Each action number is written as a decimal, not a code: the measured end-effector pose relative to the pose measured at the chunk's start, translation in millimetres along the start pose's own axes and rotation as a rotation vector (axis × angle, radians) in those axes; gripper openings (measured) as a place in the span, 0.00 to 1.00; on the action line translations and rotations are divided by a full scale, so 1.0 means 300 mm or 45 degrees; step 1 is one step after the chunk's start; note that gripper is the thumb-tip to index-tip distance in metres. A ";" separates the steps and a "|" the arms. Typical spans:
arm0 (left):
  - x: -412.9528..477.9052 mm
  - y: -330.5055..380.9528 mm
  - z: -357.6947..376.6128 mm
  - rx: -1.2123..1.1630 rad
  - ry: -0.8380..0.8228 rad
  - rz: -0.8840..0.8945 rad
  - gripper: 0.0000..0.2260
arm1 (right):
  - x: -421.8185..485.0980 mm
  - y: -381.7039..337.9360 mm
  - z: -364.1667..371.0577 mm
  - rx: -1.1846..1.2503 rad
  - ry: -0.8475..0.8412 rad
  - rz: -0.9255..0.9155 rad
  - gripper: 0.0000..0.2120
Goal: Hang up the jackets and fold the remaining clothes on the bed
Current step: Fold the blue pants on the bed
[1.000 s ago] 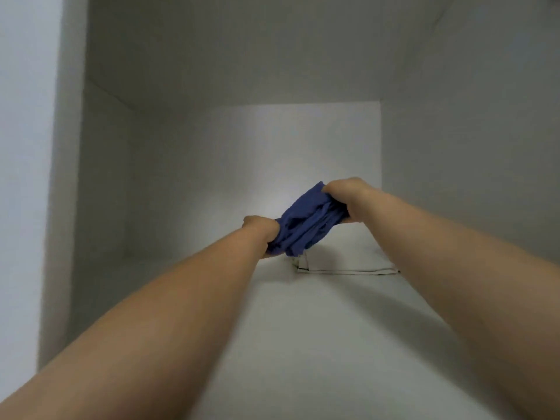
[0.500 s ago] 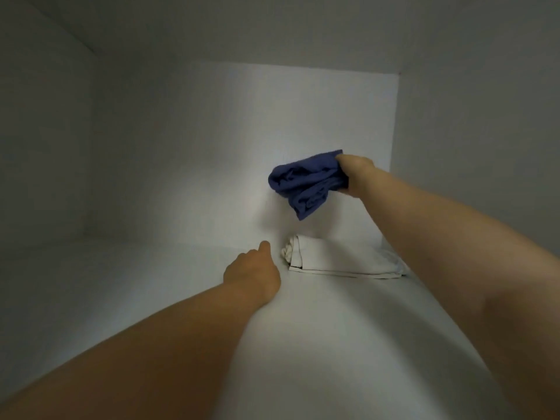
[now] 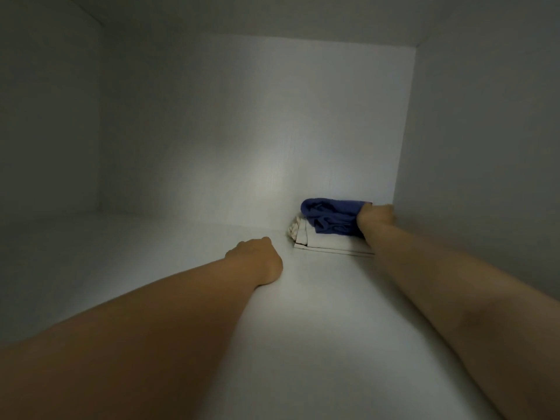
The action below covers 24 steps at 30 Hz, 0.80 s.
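The right hand [image 3: 375, 218] grips crumpled blue cloth [image 3: 330, 215] atop flat-folded white garment [image 3: 321, 247] — left hand [image 3: 257, 259] loosely curled, empty.

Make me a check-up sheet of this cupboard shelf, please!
Surface: white shelf, smooth, dimly lit.
Job's things: blue garment, bunched, sits on top of the folded white cloth in the back right corner.
Clutter: nothing seen.
Grippers: right hand grips the blue garment; left hand rests on the shelf, holds nothing, fingers hidden.
Cables: nothing seen.
Surroundings: white back wall and right side wall.
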<state>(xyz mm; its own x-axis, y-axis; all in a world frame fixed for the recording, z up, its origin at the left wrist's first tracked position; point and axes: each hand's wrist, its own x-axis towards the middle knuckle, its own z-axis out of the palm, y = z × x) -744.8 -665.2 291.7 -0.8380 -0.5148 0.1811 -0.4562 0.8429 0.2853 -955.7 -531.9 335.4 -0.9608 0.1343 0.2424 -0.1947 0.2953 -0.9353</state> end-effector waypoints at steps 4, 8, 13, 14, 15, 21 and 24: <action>-0.009 0.004 0.001 0.025 0.002 -0.008 0.17 | 0.009 0.007 0.019 -0.745 0.143 -0.854 0.23; -0.017 0.008 -0.002 0.059 -0.009 -0.010 0.18 | -0.027 0.012 0.026 -1.070 -0.116 -1.240 0.20; -0.022 0.007 -0.005 0.072 -0.018 -0.020 0.17 | -0.089 -0.010 0.002 -1.294 -0.196 -1.336 0.17; -0.022 0.008 -0.007 0.078 -0.022 -0.020 0.17 | -0.091 -0.015 0.002 -1.298 -0.188 -1.285 0.19; -0.023 0.009 -0.007 0.080 -0.027 -0.020 0.17 | -0.087 -0.017 0.005 -1.341 -0.207 -1.251 0.20; -0.021 0.012 -0.006 0.112 -0.030 -0.003 0.18 | -0.061 -0.002 0.008 -1.226 -0.283 -1.433 0.27; -0.020 0.016 -0.003 0.140 -0.069 0.014 0.19 | -0.060 0.020 0.019 -1.546 -0.580 -1.074 0.32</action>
<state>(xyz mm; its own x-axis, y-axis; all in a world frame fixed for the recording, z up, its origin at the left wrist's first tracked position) -741.8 -658.3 292.8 -0.8567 -0.4988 0.1313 -0.4745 0.8620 0.1783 -940.7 -538.0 324.1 -0.6787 -0.6841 0.2672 -0.6377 0.7294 0.2475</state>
